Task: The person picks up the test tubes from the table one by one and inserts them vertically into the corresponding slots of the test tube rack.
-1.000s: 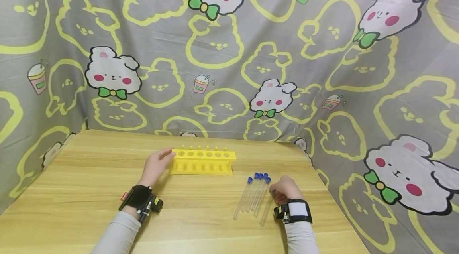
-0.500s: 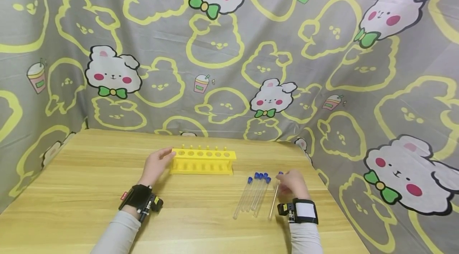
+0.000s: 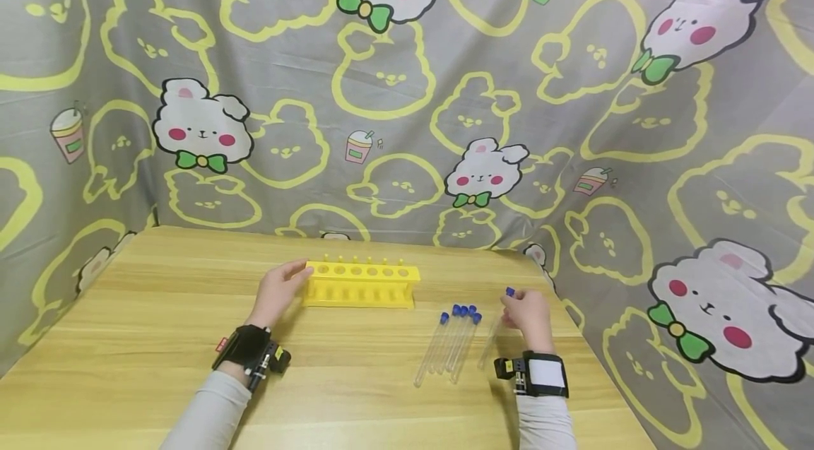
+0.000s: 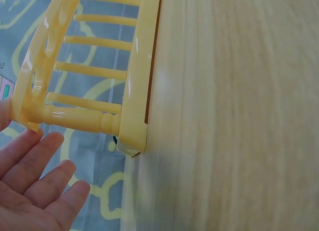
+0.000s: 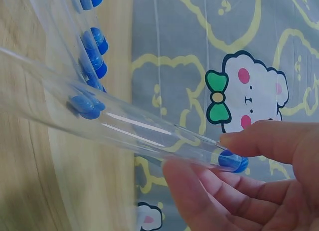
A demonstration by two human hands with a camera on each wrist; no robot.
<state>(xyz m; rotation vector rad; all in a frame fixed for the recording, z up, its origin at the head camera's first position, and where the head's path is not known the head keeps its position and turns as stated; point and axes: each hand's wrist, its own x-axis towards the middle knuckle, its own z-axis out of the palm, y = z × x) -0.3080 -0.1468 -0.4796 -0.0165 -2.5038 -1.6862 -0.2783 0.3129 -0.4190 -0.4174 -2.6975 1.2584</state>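
A yellow test tube rack stands on the table, its round holes bare of tubes. My left hand pinches the left end of its top plate between thumb and index finger. In the left wrist view, the other fingers spread loosely below the rack's end post. On the right, my right hand pinches a clear test tube just below its blue cap. The tube slants, cap end up, its rounded end low near the tabletop. Several capped test tubes lie side by side to its left.
The wooden table runs back to a grey curtain printed with cartoon animals, which also closes off both sides. Each wrist wears a strap with a small camera.
My right hand has lifted the test tube by its capped end and moved it up and right, away from the others. My left hand stays at the rack.
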